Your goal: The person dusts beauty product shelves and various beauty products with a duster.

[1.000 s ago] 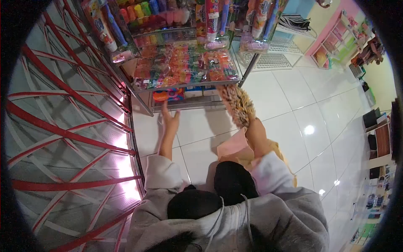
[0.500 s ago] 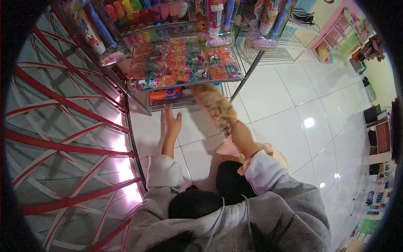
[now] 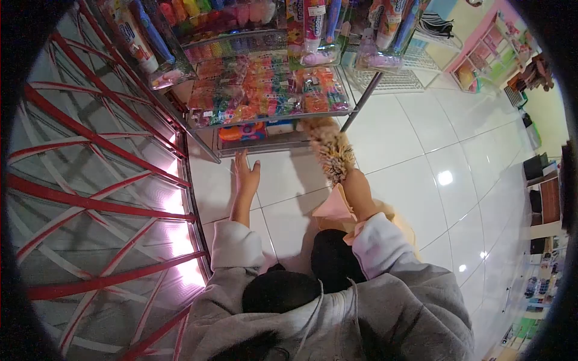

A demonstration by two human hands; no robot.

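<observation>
Over tiled floor (image 3: pixel 397 129), we apparently dust the bottom shelf (image 3: pixel 274 145) beyond our right hand (image 3: pixel 359 190), gripping the duster (image 3: pixel 337 161), left hand (image 3: pixel 247 175) spread empty; the next stroke calls for clearance.

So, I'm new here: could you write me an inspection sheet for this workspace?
Surface: glossy white floor tiles, reflecting lights.
Work things: fluffy brown-and-cream duster, its far end blurred beside the lower shelf; metal-framed display shelf bearing colourful plastic-wrapped packets.
Clutter: pink-and-yellow sheet-like material by the right forearm; exact item unclear.
Grip: right hand closed around the duster; left hand open, near the shelf's lower front edge, contact unclear.
Cables: nothing seen.
Surroundings: red-and-grey lattice panel at left, pinkish light along its edge; white wire rack beyond the shelf.
</observation>
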